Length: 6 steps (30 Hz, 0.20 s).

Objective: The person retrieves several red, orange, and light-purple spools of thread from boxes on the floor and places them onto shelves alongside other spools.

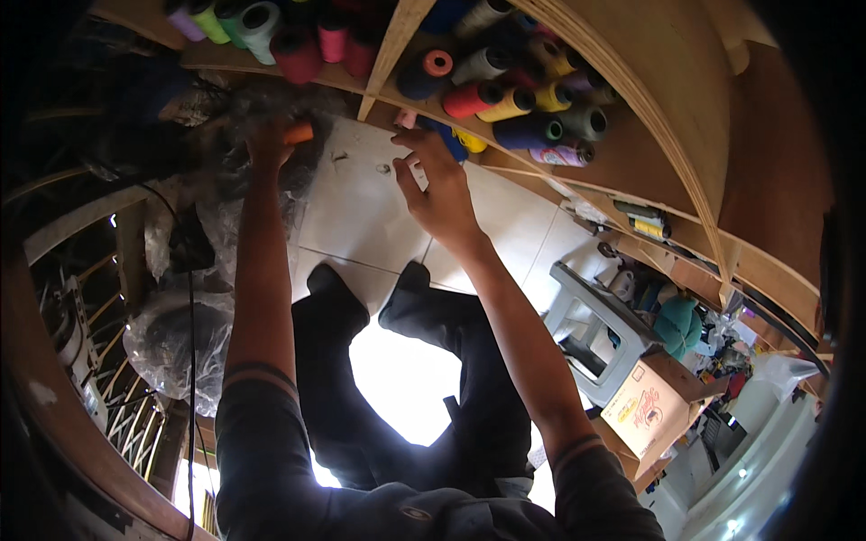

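Note:
My left hand (265, 144) reaches forward to the dark, plastic-covered heap at the far left. Its fingers close round an orange thread spool (299, 132), whose end sticks out to the right of the hand. My right hand (442, 187) hovers over the tiled floor, in front of the lowest shelf. Its fingers are bent and apart from the thumb, and I see nothing held between them. Just beyond that hand, a yellow spool (469, 141) and some blue ones lie at the shelf's lower edge.
Wooden shelves (397, 54) across the far side hold several coloured thread spools (514, 104). Clear plastic bags (180, 338) and a hanging black cable (191, 361) are at left. A grey plastic stool (577, 311) and a cardboard box (642, 410) stand at right.

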Motion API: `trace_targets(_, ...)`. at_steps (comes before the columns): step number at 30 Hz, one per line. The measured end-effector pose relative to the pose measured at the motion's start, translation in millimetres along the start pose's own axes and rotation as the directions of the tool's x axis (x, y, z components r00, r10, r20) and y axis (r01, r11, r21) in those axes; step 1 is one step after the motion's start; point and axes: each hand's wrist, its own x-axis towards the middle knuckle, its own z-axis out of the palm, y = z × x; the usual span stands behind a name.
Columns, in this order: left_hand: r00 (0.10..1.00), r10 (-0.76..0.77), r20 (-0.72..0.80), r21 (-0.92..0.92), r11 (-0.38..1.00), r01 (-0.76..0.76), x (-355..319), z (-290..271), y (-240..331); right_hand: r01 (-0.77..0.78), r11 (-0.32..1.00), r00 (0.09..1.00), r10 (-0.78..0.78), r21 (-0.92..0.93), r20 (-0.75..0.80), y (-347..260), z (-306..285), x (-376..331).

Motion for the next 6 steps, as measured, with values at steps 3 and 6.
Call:
trace_targets(3,1.000,-0.013,0.028,0.124,0.992,0.009,-16,-34,25,-0.038,0.999,0.999,0.038,-0.016,0.001,-9,-11,-13)
trace_targets(6,0.995,0.070,-0.073,0.178,0.982,-0.056,-57,-91,79,-0.039,0.993,0.999,0.041,-0.113,0.012,-20,-23,-26)
